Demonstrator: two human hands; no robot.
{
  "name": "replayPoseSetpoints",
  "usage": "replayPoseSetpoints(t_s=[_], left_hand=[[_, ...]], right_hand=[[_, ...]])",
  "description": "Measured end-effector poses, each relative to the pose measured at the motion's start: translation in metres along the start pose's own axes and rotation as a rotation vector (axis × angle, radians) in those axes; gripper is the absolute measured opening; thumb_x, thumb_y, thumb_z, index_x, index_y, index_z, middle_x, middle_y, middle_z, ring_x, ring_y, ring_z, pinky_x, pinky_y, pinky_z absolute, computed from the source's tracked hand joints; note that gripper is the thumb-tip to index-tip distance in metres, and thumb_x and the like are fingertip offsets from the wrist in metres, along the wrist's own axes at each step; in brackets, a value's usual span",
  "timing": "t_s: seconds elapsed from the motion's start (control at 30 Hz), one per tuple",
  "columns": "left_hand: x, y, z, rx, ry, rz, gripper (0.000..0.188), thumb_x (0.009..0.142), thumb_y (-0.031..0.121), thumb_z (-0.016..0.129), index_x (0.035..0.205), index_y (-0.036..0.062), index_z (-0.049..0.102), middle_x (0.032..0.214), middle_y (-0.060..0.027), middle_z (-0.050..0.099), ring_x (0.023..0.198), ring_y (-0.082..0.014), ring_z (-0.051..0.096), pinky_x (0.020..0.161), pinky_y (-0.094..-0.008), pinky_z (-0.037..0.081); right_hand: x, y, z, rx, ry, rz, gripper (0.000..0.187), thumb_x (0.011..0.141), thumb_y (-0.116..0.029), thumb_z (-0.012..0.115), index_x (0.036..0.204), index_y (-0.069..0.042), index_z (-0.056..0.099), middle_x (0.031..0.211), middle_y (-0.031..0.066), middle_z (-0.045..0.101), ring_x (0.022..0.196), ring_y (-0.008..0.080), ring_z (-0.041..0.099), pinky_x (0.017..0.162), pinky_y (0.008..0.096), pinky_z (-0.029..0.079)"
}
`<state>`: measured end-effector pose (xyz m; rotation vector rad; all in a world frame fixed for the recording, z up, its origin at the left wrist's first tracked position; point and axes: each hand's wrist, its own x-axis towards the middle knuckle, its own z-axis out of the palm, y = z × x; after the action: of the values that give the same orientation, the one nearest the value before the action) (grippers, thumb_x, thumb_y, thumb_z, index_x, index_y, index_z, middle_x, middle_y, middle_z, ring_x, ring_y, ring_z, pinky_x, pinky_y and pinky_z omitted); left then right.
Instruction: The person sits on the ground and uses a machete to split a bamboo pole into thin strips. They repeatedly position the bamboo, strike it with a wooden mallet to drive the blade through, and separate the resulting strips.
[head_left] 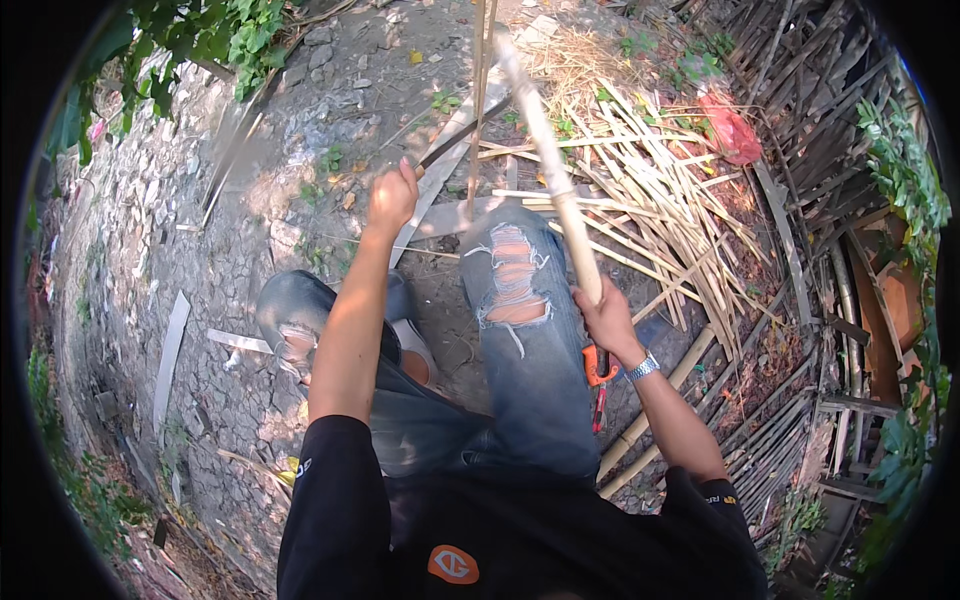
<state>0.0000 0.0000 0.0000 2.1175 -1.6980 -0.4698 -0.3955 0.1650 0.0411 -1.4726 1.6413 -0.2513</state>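
Note:
My left hand [393, 197] is closed round the handle of a long knife [455, 142] with a dark, narrow blade. The blade slants up to the right and crosses an upright bamboo piece [477, 120], which looks split lengthwise near its top. In my right hand [607, 320] is the lower end of a thick, pale bamboo stick [555, 180]. It leans up and to the left over my knee, and its far end is slightly blurred. An orange-handled tool [598, 368] is beside my thigh, below my right hand, and partly hidden.
A loose heap of split bamboo strips [660, 200] spreads to the right of my knee. Beyond lies a red plastic bag [730, 130]. Bamboo poles [660, 400] lie at my right side. Stacked sticks [810, 90] line the right edge. Flat grey strips [172, 350] lie on the left.

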Motion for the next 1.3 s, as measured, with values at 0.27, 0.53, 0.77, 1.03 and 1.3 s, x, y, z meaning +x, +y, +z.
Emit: replayPoseSetpoints(t_s=[0.27,0.53,0.77,1.03,1.3], left_hand=[[-0.01,-0.079,0.066,0.019,-0.069,-0.238,0.054,0.106,0.036,0.034,0.104,-0.0012,0.073,0.11,-0.0295,0.069,0.106,-0.0461,0.066,0.096,-0.0524,0.051],[-0.012,-0.081,0.064,-0.156,-0.072,-0.328,0.064,0.102,0.047,0.042,0.1,-0.0085,0.073,0.105,-0.0339,0.069,0.109,-0.049,0.065,0.097,-0.0521,0.05],[-0.013,-0.031,0.056,-0.093,-0.092,-0.142,0.054,0.094,0.047,0.061,0.1,-0.0055,0.073,0.104,-0.0293,0.071,0.104,-0.0468,0.067,0.092,-0.0502,0.053],[-0.034,0.037,0.037,0.122,-0.152,0.124,0.042,0.094,0.041,0.065,0.11,0.0028,0.069,0.101,-0.0247,0.073,0.101,-0.0405,0.07,0.089,-0.05,0.056],[-0.046,0.039,0.078,0.154,-0.118,0.192,0.042,0.098,0.045,0.06,0.11,0.0061,0.069,0.096,-0.0225,0.074,0.096,-0.0413,0.071,0.084,-0.0525,0.057]], right_hand=[[0.015,-0.072,-0.093,0.354,0.356,-0.198,0.03,0.098,-0.029,0.067,0.094,0.0,0.061,0.062,0.0013,0.055,0.044,0.0108,0.052,0.038,0.0295,0.041],[-0.029,-0.115,-0.151,0.809,0.704,-0.416,0.025,0.104,-0.027,0.06,0.094,-0.006,0.05,0.065,0.0022,0.05,0.048,0.0107,0.052,0.041,0.0267,0.043],[-0.07,0.082,0.029,0.405,0.774,0.071,0.027,0.099,-0.024,0.067,0.106,0.0,0.06,0.082,0.005,0.062,0.066,0.0104,0.057,0.056,0.0293,0.048],[-0.007,0.077,0.036,0.113,0.532,0.059,0.079,0.083,-0.022,0.08,0.148,-0.001,0.04,0.146,0.0267,0.04,0.117,0.038,0.062,0.097,0.0452,0.052],[0.132,-0.155,-0.064,0.524,0.789,-0.719,0.069,0.088,-0.029,0.081,0.138,0.006,0.047,0.125,0.0274,0.061,0.108,0.0269,0.067,0.08,0.0328,0.056]])
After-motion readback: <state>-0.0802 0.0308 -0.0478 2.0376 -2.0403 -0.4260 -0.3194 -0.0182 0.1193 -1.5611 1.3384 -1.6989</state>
